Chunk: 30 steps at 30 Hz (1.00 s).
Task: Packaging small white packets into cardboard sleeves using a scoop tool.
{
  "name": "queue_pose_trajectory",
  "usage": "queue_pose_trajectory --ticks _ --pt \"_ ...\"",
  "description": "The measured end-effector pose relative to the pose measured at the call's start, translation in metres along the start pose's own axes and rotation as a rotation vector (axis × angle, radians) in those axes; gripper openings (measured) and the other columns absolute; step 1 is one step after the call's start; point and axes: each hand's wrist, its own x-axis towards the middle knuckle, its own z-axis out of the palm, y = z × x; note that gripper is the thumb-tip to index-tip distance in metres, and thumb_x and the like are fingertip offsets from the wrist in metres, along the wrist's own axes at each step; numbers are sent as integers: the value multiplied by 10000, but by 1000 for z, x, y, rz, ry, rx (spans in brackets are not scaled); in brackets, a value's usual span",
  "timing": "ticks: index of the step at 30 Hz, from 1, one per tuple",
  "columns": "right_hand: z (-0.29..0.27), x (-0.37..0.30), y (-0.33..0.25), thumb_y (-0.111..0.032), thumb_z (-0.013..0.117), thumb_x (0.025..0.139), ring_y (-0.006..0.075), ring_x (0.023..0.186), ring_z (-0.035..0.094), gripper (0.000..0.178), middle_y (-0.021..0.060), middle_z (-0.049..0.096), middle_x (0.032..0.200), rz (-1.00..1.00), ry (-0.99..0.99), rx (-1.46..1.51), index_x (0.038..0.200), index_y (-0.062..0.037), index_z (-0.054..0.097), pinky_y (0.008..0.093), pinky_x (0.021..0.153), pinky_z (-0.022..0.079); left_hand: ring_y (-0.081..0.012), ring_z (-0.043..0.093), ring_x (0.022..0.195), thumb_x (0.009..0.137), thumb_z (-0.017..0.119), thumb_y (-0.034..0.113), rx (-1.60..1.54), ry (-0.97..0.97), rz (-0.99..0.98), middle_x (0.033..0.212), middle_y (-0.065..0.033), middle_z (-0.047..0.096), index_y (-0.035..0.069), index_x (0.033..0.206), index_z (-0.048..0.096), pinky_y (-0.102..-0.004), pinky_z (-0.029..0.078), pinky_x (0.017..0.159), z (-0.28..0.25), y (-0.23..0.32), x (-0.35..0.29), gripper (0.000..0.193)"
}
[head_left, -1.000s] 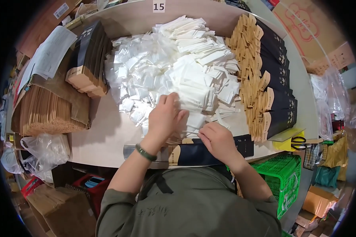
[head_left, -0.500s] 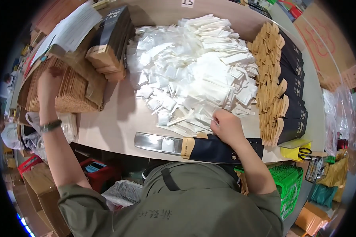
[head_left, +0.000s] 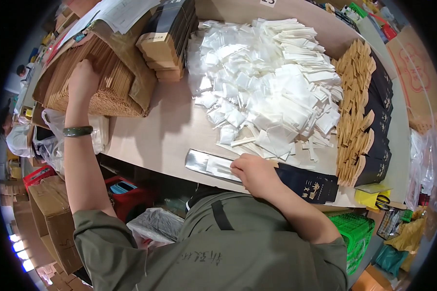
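My right hand (head_left: 258, 175) is closed, fingertips pressed together at a flat white packet (head_left: 217, 165). The packet lies on a shiny silvery tray-like strip (head_left: 195, 160) that sticks out of a dark blue paper sleeve (head_left: 306, 184) at the table's front edge. My right hand covers the sleeve's mouth. At the left, my left hand (head_left: 84, 80) is curled over the top of a tight stack of thin brown paper pieces (head_left: 114, 87); its fingertips are partly hidden among them. A large heap of white packets (head_left: 272, 92) lies beyond my right hand.
Dark blue bundles with brown ends (head_left: 162, 43) stand beside the brown stack. Along the right side lie filled dark sleeves (head_left: 376, 150) with brown ends. Scissors (head_left: 382, 202) and a yellow holder (head_left: 366, 198) sit at the right corner, above a green crate (head_left: 357, 237).
My right hand has moved left and nearer from the heap's edge to the sleeve's mouth, bringing a white packet onto the strip. My left hand stays at the brown stack; the view has shifted.
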Motion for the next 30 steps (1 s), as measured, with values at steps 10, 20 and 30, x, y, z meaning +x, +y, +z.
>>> queue_pose_trajectory --ticks 10,20,30 --pt "-16 -21 -9 -101 731 810 325 770 634 197 107 624 906 -123 301 -93 982 -58 645 407 659 527 -470 636 955 901 555 169 -140 -238 67 993 -275 675 26 1124 641 -517 524 800 -12 25 16 278" --pt "-17 -63 24 -146 824 697 396 1199 531 311 199 557 1322 -152 224 -79 877 -21 602 477 1009 440 -77 512 750 982 593 103 -1211 -67 -640 826 30 582 20 1017 675 -227 430 710 -20 67 -194 122" --pt "-20 -56 25 -148 810 703 392 1257 505 338 210 544 1363 -198 150 -143 936 6 619 468 1042 440 -145 650 766 841 738 45 -1270 -993 95 840 -87 704 -15 922 679 -306 524 686 -7 180 -229 117"
